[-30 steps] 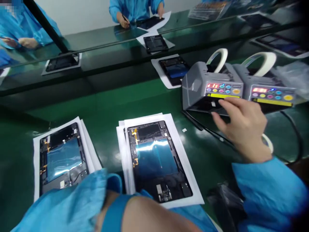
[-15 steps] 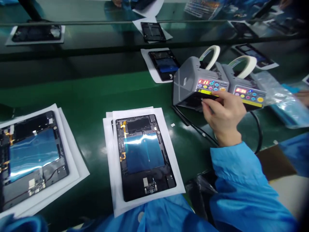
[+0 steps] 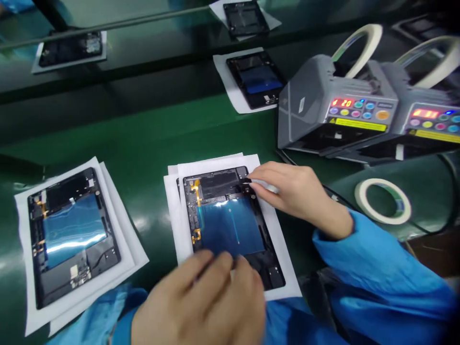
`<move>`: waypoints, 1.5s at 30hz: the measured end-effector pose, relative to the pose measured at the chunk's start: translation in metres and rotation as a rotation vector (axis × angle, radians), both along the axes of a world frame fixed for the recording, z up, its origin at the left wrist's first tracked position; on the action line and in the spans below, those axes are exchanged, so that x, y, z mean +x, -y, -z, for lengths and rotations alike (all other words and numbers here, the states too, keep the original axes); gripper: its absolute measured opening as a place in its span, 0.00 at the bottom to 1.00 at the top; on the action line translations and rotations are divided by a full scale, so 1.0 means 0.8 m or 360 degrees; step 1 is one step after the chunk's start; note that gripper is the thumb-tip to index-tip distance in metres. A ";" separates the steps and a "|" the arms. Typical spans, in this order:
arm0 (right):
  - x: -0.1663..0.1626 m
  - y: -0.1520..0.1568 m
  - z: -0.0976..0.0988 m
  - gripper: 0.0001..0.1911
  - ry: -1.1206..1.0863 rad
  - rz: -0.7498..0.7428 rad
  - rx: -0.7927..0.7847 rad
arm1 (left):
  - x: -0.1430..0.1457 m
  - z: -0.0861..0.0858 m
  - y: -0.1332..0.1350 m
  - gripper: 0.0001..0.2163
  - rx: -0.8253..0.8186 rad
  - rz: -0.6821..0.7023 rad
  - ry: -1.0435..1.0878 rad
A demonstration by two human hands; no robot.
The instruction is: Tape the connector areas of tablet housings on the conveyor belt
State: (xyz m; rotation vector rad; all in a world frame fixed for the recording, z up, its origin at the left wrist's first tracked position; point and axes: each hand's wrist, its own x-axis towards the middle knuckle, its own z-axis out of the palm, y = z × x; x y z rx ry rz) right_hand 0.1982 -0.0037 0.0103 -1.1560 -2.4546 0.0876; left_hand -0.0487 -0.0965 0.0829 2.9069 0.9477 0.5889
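An opened tablet [image 3: 251, 261] lies on white paper sheets [image 3: 287, 278] in front of me, its blue-filmed battery [image 3: 230, 225] exposed. At the upper right corner of the tablet, my right hand [image 3: 294, 191] pinches with thumb and index finger; a tiny pale bit, seemingly a piece of tape, shows at the fingertips. My left hand [image 3: 204, 302] hovers blurred over the tablet's lower end with fingers bent, covering part of it. What its fingertips hold, if anything, is hidden.
A second opened tablet [image 3: 104, 261] lies on paper at left. Two grey tape dispensers [image 3: 305, 105] stand at back right, a loose tape roll [image 3: 383, 201] before them. More tablets, including one beside the dispensers [image 3: 255, 81], lie further back.
My right hand has moved from the tape dispenser, left and down to the tablet's corner. My left hand has come into view over the tablet. The camera view has shifted.
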 end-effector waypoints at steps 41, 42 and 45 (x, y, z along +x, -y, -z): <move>0.026 -0.009 0.046 0.17 0.0023 -0.0197 -0.0079 | 0.076 0.111 -0.132 0.08 -0.0467 -0.0313 -0.0023; 0.026 -0.008 0.047 0.17 -0.0003 -0.0197 -0.0095 | 0.076 0.111 -0.132 0.08 -0.0469 -0.0316 -0.0024; 0.025 -0.007 0.048 0.17 -0.0052 -0.0164 -0.0140 | 0.076 0.113 -0.131 0.09 -0.0463 -0.0320 -0.0024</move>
